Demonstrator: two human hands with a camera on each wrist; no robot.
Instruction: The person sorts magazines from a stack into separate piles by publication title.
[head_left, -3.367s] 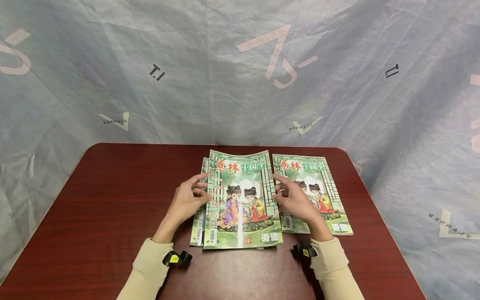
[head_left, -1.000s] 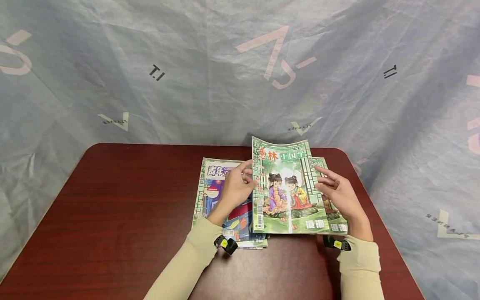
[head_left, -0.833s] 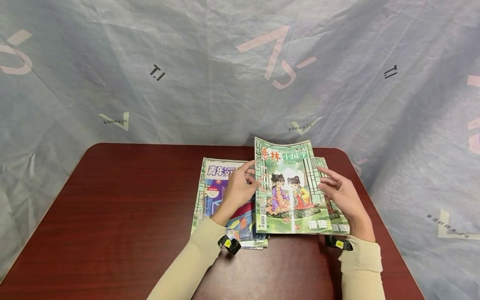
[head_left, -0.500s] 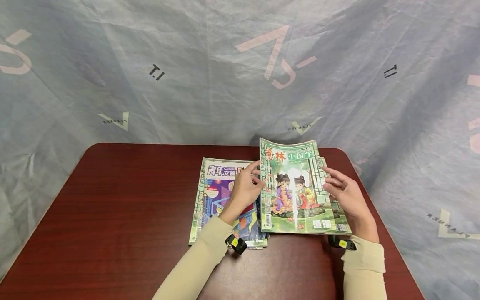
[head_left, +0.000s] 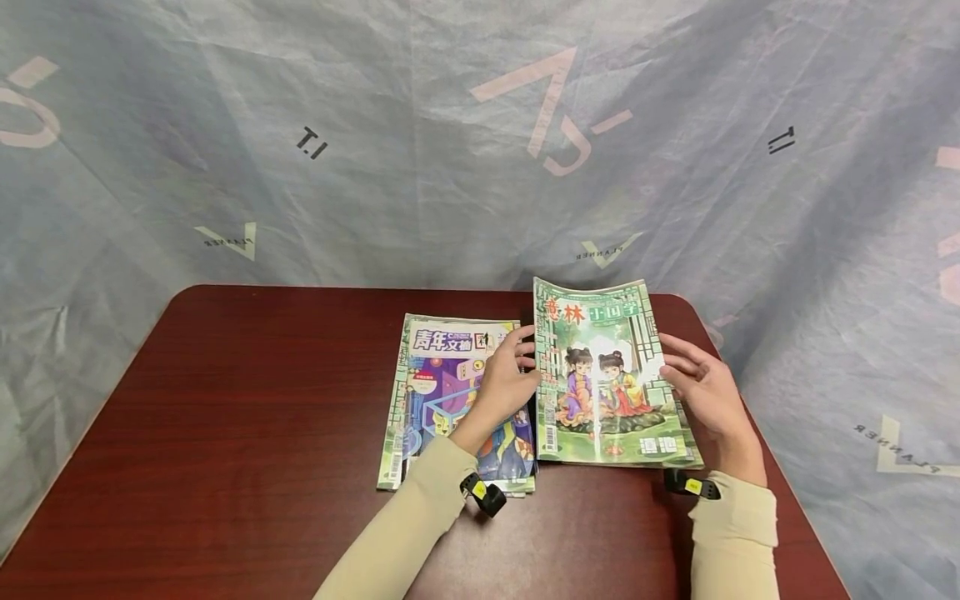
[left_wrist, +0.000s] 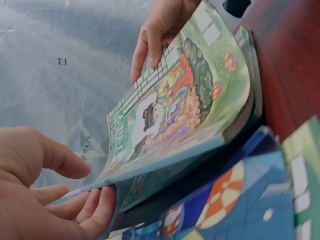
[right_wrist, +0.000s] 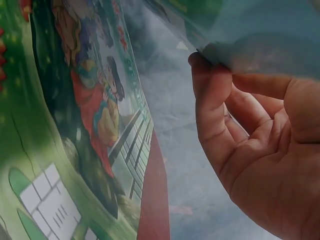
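In the head view, a magazine (head_left: 600, 367) with a green cover and two drawn girls is held tilted, its top edge bowed. My left hand (head_left: 504, 385) grips its left side; in the left wrist view the fingers (left_wrist: 97, 207) curl under the spine, thumb above. My right hand (head_left: 708, 393) pinches the right edge, and the right wrist view shows its thumb and fingers at a page edge. Beneath lies a like magazine (head_left: 690, 450), mostly covered. A purple magazine (head_left: 442, 375) tops the pile to the left, partly hidden by my left forearm.
A green magazine (head_left: 390, 471) sticks out under the purple one. The dark red table (head_left: 225, 433) reaches back to a grey printed cloth (head_left: 360, 167). Black wrist devices (head_left: 486, 496) sit on both cuffs.
Both hands have carried the green magazine rightward from the left pile, uncovering the purple magazine. It now hangs over the right-hand magazine, still sliding right and lowering slightly over the last second.
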